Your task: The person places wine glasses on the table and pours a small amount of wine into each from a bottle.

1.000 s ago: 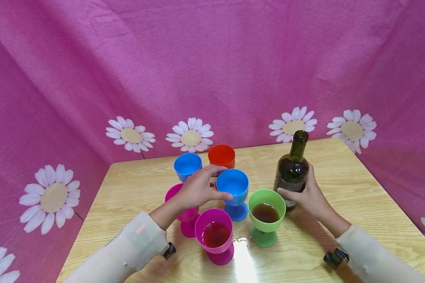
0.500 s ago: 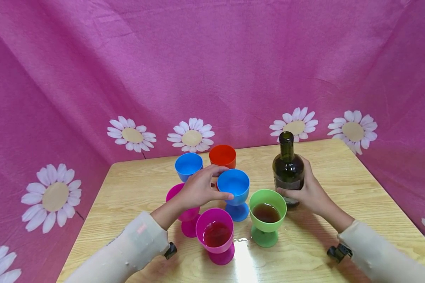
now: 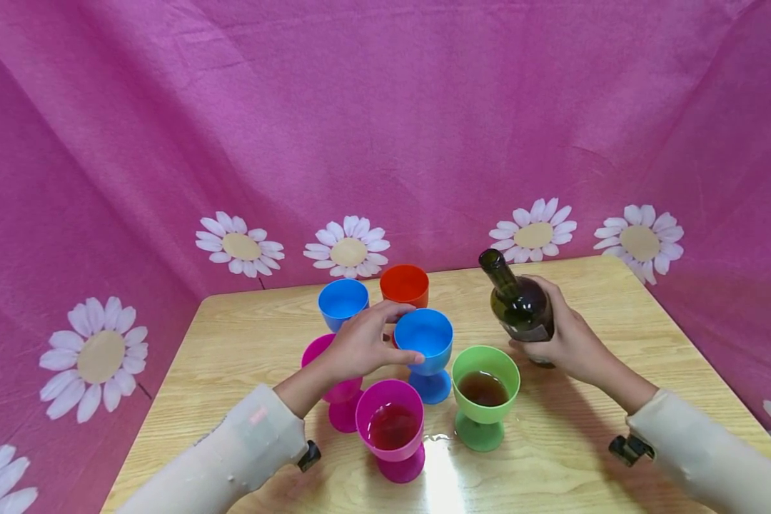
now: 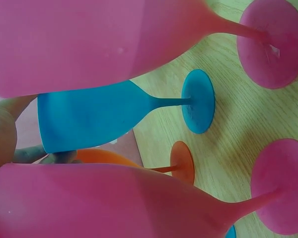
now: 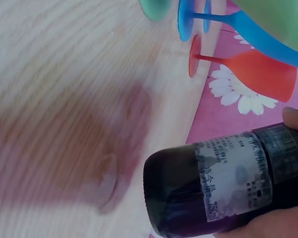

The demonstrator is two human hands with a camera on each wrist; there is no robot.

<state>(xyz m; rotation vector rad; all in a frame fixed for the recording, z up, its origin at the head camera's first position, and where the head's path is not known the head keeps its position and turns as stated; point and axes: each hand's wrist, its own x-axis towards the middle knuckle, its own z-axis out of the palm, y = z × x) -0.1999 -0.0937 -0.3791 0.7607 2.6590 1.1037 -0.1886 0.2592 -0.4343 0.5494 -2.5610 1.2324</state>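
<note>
Our right hand (image 3: 568, 335) grasps the bottle (image 3: 520, 307) round its body, so we should hold it firmly, line its mouth up over the blue cup (image 3: 427, 346) and tip slowly, clearing the green cup (image 3: 485, 410) just near-left of that grip. Our left hand (image 3: 363, 346) pinches the blue cup, thumb nearside, fingers behind; light pressure should steady it. In our right grip the bottle tilts, neck leaning leftward, base off the table (image 3: 617, 321).
</note>
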